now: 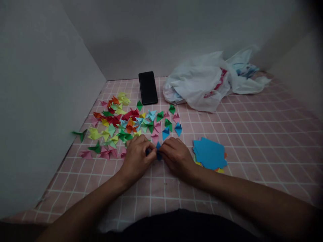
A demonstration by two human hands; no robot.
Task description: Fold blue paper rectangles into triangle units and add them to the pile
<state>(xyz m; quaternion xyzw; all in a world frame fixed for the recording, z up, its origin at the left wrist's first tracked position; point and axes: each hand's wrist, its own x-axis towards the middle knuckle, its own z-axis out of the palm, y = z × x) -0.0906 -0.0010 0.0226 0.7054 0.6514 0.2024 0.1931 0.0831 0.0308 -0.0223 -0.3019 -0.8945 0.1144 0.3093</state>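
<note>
Between my hands is a small piece of folded blue paper [158,155], partly covered by my fingers. My left hand [139,153] pinches it from the left with thumb and forefinger. From the right, my right hand [177,157] grips its other side with curled fingers. Just beyond my hands stand two small blue folded paper shapes [166,133]. A spread of many folded paper pieces [124,136] in green, red, yellow, pink and orange lies ahead and to the left. Right of my right hand sits a stack of blue paper sheets [209,153], with yellow and orange edges showing beneath.
A black phone [148,88] lies near the back wall [161,37]. To its right is a crumpled white plastic bag [199,82] with red and blue print. A pink checked cloth [252,141] covers the surface. A pale wall [45,101] rises along the left edge.
</note>
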